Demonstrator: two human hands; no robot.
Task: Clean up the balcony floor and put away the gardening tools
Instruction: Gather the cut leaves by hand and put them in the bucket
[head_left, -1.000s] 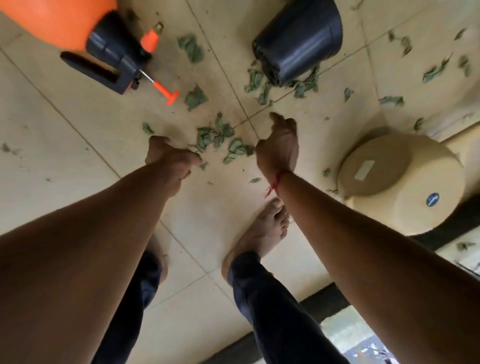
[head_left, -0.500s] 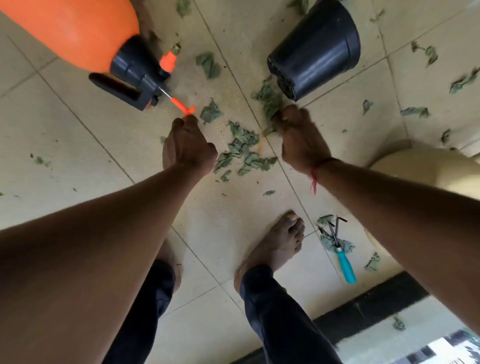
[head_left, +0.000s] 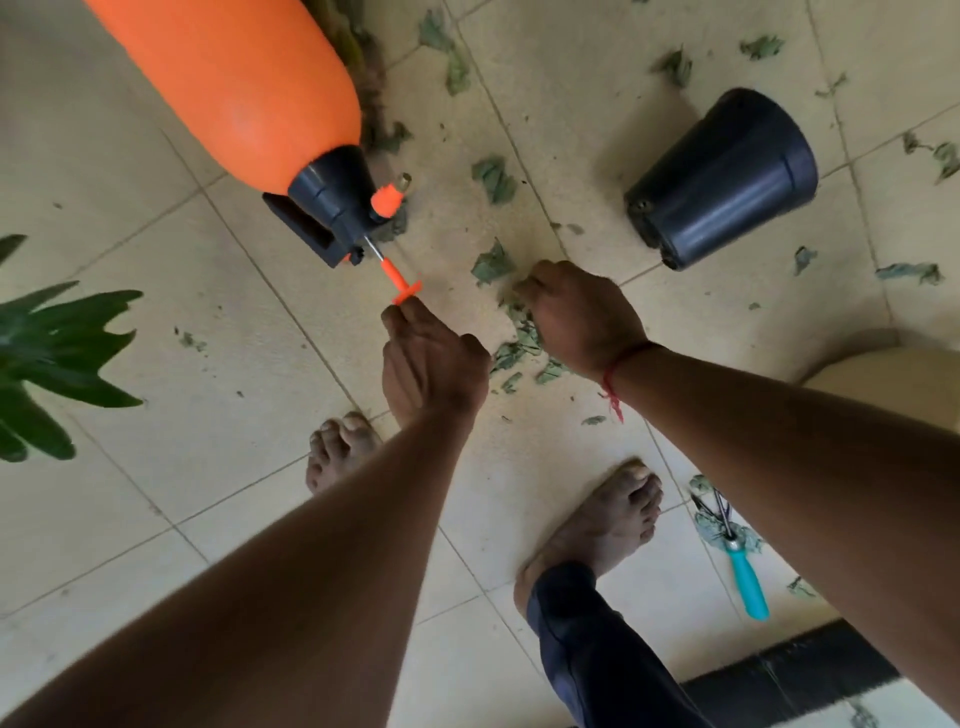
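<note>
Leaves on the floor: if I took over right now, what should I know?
Left hand: fingertips at the pump knob of the orange sprayer; grip unclear.
Right hand: fingers curled over the leaf pile.
The sprayer and the black pot lie tipped on the tiles; the teal hand rake lies by the right foot.
Done: nothing put away yet.
To do: gather the scattered leaves, store sprayer, pot, rake.

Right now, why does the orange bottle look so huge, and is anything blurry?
Head view: the wide-angle lens swells the orange pressure sprayer and bends tile lines; light is soft, shadows faint beside the black pot; leaves look fairly sharp.
</note>
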